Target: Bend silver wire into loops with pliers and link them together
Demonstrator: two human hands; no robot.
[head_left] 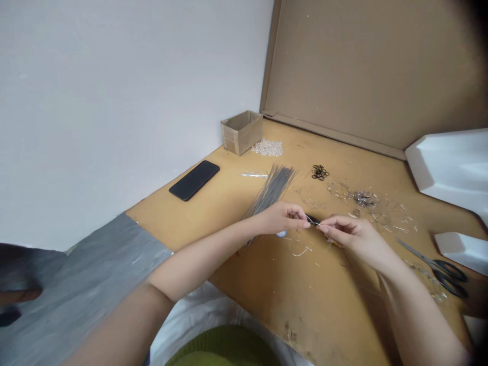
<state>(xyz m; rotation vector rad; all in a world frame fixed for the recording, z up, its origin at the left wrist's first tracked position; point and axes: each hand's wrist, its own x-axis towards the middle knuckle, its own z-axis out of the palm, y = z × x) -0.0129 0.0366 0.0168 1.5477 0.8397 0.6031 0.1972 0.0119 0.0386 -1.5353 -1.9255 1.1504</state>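
Items logged left to right across a yellow-brown wooden desktop. One black smartphone lies flat. One open cardboard box stands at the back corner, with one heap of small clear pieces just beside it; the pieces are too small to count. One clear strip lies near one fanned bundle of thin grey rods, count not determinable.

The left hand is directly over the bundle's lower end. It and the right hand hold one small black piece in a narrow fingertip pinch, with one thin wire at the pinch. The piece sits between the two hands.

Beyond them: one cluster of black rings, scattered clear scraps, one pair of black-handled scissors, two white angular objects and one upright cardboard sheet.
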